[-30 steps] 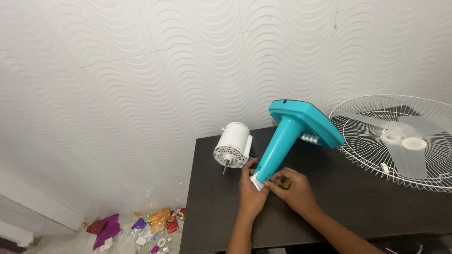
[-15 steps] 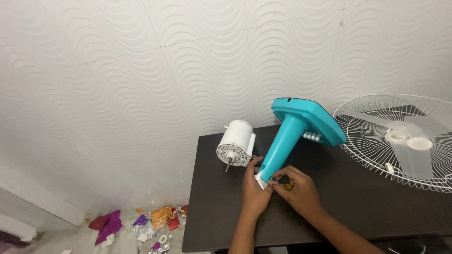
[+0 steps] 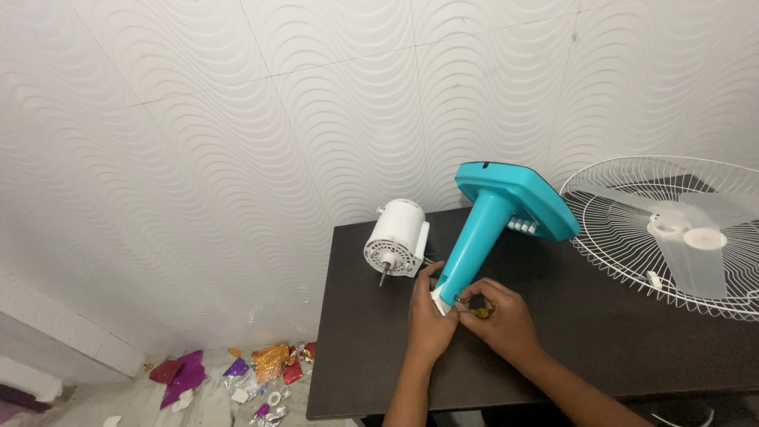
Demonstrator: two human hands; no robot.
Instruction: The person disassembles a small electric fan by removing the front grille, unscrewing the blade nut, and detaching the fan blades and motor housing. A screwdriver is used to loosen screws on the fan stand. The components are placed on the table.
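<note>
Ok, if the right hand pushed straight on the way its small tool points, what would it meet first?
The right hand aims its small yellow-handled tool leftward at the narrow white-tipped lower end of the turquoise plastic fan stand. That end comes first, with the left hand just behind it; depth is uncertain.

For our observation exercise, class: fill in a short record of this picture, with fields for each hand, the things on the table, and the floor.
left hand: grips the narrow end of the teal stand
right hand: holds a small screwdriver to that same end
stand: tilted, wide base up, near the wall
motor: white, on the table, left of the stand, shaft towards the camera
grille: white wire, right side, with clear blades on it
floor: shiny coloured wrappers
</note>
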